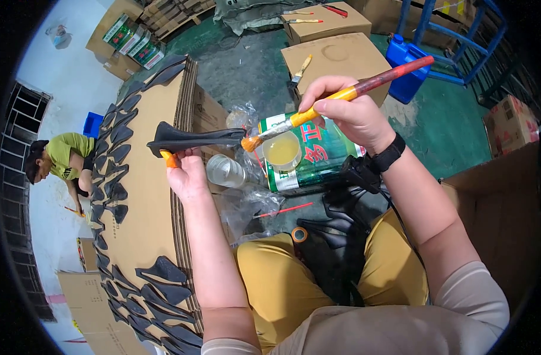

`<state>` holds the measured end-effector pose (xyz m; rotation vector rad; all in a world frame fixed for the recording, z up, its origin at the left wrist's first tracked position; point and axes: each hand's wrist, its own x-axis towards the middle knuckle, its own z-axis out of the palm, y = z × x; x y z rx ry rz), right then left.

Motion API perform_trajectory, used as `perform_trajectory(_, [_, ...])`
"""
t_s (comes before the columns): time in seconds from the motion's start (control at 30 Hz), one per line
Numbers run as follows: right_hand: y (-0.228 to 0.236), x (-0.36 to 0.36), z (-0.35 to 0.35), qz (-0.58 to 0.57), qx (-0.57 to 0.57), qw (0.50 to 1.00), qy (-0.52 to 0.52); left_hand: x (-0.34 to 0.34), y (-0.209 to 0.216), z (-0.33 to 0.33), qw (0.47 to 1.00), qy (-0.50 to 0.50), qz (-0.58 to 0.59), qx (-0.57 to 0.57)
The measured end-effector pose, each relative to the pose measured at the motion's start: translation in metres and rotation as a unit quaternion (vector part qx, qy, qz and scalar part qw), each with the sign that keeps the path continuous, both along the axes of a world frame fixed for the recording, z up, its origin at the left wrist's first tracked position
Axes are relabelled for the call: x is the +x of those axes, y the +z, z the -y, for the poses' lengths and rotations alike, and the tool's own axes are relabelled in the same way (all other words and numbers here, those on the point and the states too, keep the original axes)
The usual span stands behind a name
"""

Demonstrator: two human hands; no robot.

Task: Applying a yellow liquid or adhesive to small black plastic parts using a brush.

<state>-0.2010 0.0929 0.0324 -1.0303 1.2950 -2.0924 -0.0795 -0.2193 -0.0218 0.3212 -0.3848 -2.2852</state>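
Observation:
Out in front, my left hand (188, 174) grips a black piece shaped like a bicycle saddle (190, 137), its narrow end toward the right. Something orange wraps a fingertip of that hand. My right hand (354, 115) is closed around a paintbrush (347, 93) with a yellow and dark red handle. The brush's bristles are at the narrow end of the black piece; whether they touch it I cannot tell. Just below the bristles, a clear cup of yellowish liquid (282, 155) stands on a green metal can (332, 160). Stacked clear plastic cups (225, 171) are beside my left wrist.
To the left, a cardboard stack (158, 118) bears several similar black pieces (114, 189). A person (69, 157) crouches beyond it, holding a brush. Brown boxes (335, 59) with brushes stand ahead, beside a blue jug (407, 68). More black pieces (332, 222) lie between my legs.

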Motion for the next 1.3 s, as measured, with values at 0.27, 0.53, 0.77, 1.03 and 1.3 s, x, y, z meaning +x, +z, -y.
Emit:
perform_trajectory(0.27, [-0.009, -0.004, 0.004, 0.003, 0.005, 1.000, -0.027, 0.000, 0.003, -0.002, 1.000, -0.015, 0.003, 0.011])
perform_trajectory(0.53, [-0.006, -0.005, 0.002, 0.030, -0.023, 0.999, -0.025, 0.004, 0.003, 0.000, 1.000, -0.025, 0.003, 0.009])
perform_trajectory(0.77, [-0.021, -0.012, 0.013, 0.017, 0.008, 0.997, -0.072, 0.014, -0.003, 0.012, 0.987, -0.128, -0.099, -0.018])
perform_trajectory(1.03, [-0.080, -0.012, 0.051, -0.203, 0.288, 0.921, -0.165, 0.014, 0.005, 0.003, 0.977, -0.085, -0.076, -0.183])
perform_trajectory(1.3, [-0.075, -0.005, 0.056, -0.229, 0.293, 0.919, -0.134, 0.016, 0.012, -0.010, 0.928, -0.048, -0.078, -0.360])
